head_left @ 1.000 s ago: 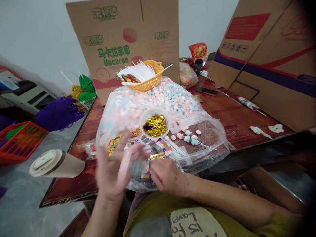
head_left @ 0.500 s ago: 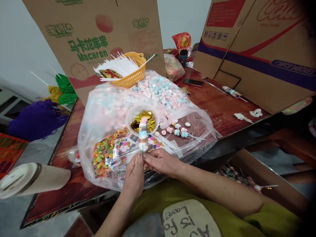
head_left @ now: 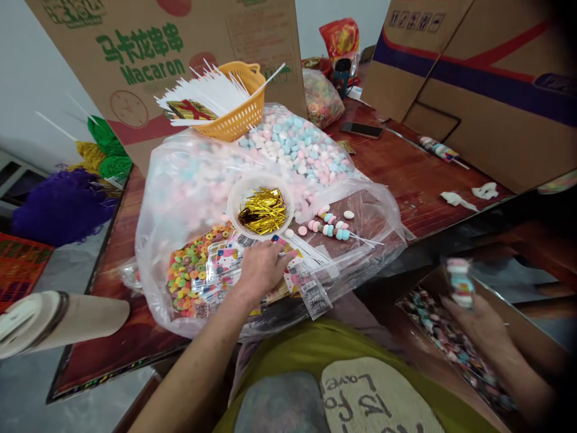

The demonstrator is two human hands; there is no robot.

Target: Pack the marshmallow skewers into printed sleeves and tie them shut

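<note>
My left hand (head_left: 264, 269) lies over the printed wrappers (head_left: 225, 261), below the white bowl of gold twist ties (head_left: 264, 210); its fingers are partly spread, and whether anything is under them is hidden. Off to the right, my right hand (head_left: 480, 319), blurred, grips a wrapped candy skewer (head_left: 460, 282) above a box of finished skewers (head_left: 451, 337). Colourful ring candies (head_left: 192, 267) fill the left part of the plastic bag. Pink, blue and white candies (head_left: 297, 150) are heaped behind the bowl. Two unwrapped skewers (head_left: 333, 230) rest right of it, beside white sticks (head_left: 309, 249).
A yellow basket of white sticks (head_left: 238, 111) stands at the back before a tall carton (head_left: 180, 36). Another carton (head_left: 491, 90) is at right. A phone (head_left: 362, 129) and another wrapped skewer (head_left: 439, 149) lie on the table. A lidded cup (head_left: 85, 322) is at left.
My right hand has carried the wrapped skewer from above the bag to over the box at right. My left hand has let go of it and moved onto the wrappers. The view has shifted slightly.
</note>
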